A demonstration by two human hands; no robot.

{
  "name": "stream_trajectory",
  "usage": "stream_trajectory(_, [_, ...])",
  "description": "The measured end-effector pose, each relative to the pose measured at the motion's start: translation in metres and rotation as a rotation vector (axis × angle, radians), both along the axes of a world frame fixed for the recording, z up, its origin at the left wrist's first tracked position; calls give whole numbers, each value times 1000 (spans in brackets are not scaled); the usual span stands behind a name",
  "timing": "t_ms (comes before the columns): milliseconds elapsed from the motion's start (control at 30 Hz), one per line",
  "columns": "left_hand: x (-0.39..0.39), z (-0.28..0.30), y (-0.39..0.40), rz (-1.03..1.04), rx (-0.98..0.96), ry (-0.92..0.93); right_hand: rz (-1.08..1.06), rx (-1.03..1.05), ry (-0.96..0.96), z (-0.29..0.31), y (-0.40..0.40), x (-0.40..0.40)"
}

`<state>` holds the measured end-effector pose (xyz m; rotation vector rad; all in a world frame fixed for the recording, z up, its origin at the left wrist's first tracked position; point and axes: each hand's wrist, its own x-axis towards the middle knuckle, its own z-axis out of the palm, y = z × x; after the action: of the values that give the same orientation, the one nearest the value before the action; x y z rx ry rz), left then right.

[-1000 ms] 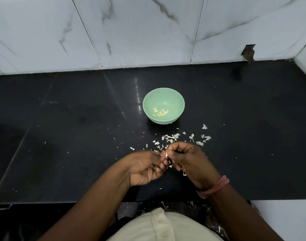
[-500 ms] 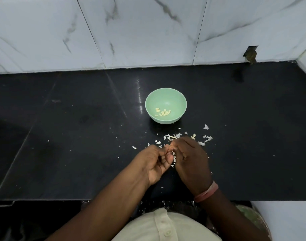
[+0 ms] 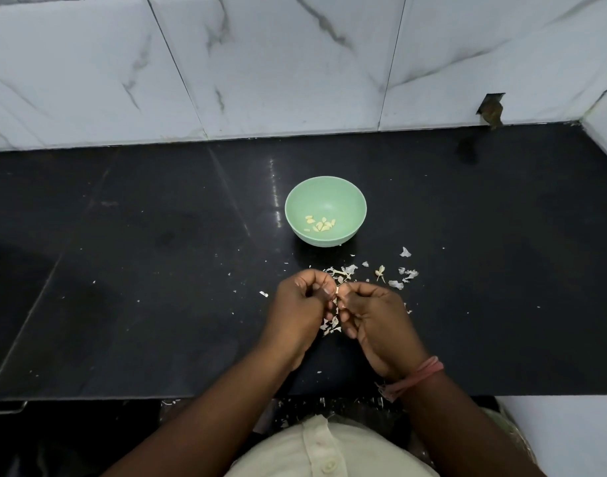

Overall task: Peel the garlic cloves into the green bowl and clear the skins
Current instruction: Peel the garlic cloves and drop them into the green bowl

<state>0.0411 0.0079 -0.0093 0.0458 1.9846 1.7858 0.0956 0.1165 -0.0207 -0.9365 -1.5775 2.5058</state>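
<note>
Surface: a glossy black stone counter (image 3: 130,304), backed by a wall of white marble-veined tiles (image 3: 278,63).
Bowl: a small round pale green bowl (image 3: 350,197) stands upright on the counter, just beyond the hands and apart from them.
Bowl contents: a small cluster of peeled, pale yellow garlic cloves (image 3: 321,224) lies on the bowl's floor.
Left hand: the left hand (image 3: 297,311) is held above the counter near its front edge, its fingers (image 3: 324,292) curled and pinching a small pale garlic clove (image 3: 337,290).
Right hand: the right hand (image 3: 374,318) meets the left at the same clove, thumb and fingertips closed on it; the clove is mostly hidden between the two hands.
Skins: thin, papery white garlic skins (image 3: 403,280) lie scattered on the counter between bowl and hands, to the right of them, and in a small heap below the fingers.
Wrist: a pink thread band (image 3: 419,375) encircles the right wrist.
Clothing: a cream buttoned shirt (image 3: 322,449) shows at the lower edge.
</note>
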Motion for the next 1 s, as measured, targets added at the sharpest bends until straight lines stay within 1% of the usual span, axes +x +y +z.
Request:
stream_trajectory(67, [0,-1,-3,-48,15,57,21,-163,-35,6,3,0])
stream_trajectory(100, [0,-1,-5,-57,45,55,36,-224,-39,8,3,0])
stream_trajectory(200, [-2,-2,-6,-50,167,-67,43,-322,-40,12,6,1])
stream_trajectory(267, [-1,-2,-6,-34,235,-178,37,-309,-36,12,7,1])
stream_trajectory(400, [1,0,-9,-39,275,-291,9,-183,-14,8,7,2])
stream_trajectory(533, [1,0,-8,9,281,-336,-34,88,9,3,7,4])
stream_trajectory(600, [1,0,-7,27,292,-333,-46,116,5,3,6,3])
stream_trajectory(700, [1,-1,-6,34,311,-305,-79,61,-7,5,3,2])
stream_trajectory(800, [4,1,-6,25,325,-279,-117,78,-13,6,2,2])
stream_trajectory(900, [7,2,-4,12,379,-281,-144,192,-24,6,3,2])
stream_trajectory(1000, [10,5,-1,16,413,-303,-134,388,1,4,3,2])
